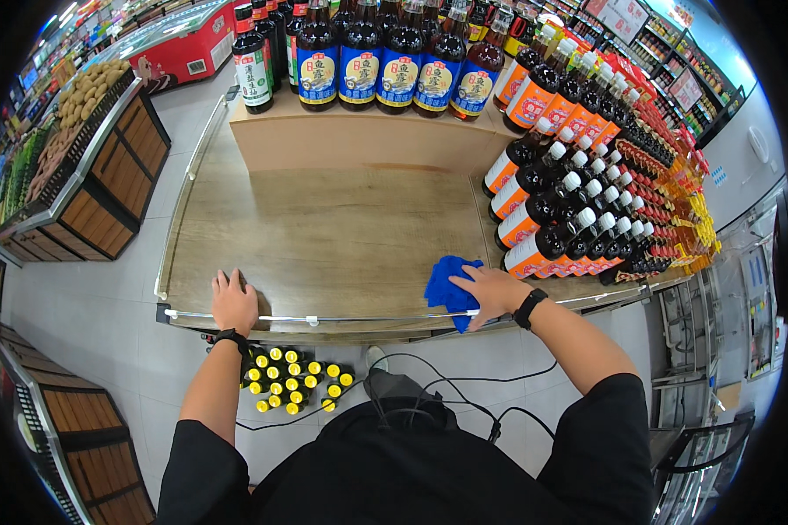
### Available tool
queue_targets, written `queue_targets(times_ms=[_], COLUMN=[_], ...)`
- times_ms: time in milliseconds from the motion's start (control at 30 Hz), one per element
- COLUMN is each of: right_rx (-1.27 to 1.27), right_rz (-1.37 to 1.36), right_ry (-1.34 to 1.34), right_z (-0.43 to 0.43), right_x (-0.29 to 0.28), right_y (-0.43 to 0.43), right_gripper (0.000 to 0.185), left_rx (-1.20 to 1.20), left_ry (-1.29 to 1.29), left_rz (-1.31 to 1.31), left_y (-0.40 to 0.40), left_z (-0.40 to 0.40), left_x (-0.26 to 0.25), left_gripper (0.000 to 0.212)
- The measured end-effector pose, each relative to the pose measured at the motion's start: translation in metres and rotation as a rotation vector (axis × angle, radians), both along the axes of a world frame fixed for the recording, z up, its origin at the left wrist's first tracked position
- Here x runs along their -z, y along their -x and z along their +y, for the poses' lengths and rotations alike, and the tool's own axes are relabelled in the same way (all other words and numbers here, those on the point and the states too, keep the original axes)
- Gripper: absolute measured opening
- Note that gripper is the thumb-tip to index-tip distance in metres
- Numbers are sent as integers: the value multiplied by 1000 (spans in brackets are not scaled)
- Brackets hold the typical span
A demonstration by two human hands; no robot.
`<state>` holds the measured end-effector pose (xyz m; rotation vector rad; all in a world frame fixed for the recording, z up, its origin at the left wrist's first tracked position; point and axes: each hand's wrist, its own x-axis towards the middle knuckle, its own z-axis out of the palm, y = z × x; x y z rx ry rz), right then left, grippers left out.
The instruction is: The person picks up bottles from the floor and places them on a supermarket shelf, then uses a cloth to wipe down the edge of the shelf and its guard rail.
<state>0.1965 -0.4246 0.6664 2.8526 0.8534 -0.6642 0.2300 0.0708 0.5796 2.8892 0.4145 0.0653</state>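
Note:
My right hand (494, 293) lies with fingers spread on a crumpled blue cloth (448, 283), near the front edge of a wood-grain display shelf (341, 236). Part of the cloth hangs over the thin metal rail (368, 319). Whether the fingers grip the cloth or only press on it is hard to tell. At the front left, my left hand (234, 303) rests on the shelf with its fingers apart, holding nothing. Rows of dark bottles with orange labels and white caps (532, 223) stand just beyond my right hand.
Blue-labelled glass bottles (358, 72) stand on a raised tan box (368, 138) at the back. Yellow-capped bottles (293, 384) stand on the floor by my feet, near black cables (459, 378). A potato bin (98, 92) is at left.

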Motion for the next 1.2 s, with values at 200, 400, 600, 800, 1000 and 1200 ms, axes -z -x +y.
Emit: queue_targets(times_ms=[200,400,600,800,1000,1200], right_rx=[13,20,37,7,-79,-93], right_rz=[-85,-192,-135,44,44,24], right_ry=[-83,-268,-420,-449,-590,-563], right_z=[-3,13,44,92,169,251], right_x=[28,39,46,38,48,60], right_y=[17,30,33,13,1,-12], right_gripper=[81,53,47,36,34,37], left_rx=[4,25,18,25,13,0], left_ry=[-13,-19,-23,-53,-34,-6], left_rz=[4,-37,-57,-83,-78,-61], left_y=[0,-1,-1,-3,-1,-1], left_z=[1,5,2,4,3,-1], left_x=[4,11,10,13,11,7], left_gripper=[48,48,48,48,50,49])
